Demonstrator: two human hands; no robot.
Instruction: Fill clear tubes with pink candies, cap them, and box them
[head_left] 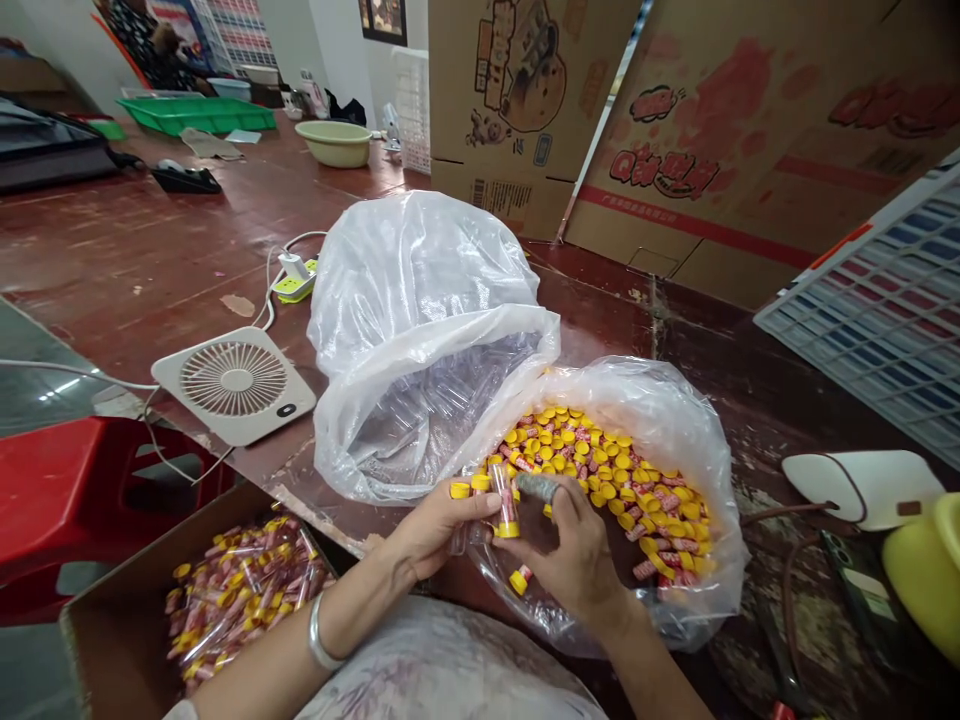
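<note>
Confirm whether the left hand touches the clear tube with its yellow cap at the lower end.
Touching. The head view shows the left hand holding the clear tube, thumb against its side.

Person's bare forearms converging in front of body. Left hand (439, 525): gripping, thumb straight, pointing toward opposite hand. Right hand (574, 560): close beside left, fingers bent, index finger (538, 488) wrapped in grey, thumb below, reaching toward left.
</note>
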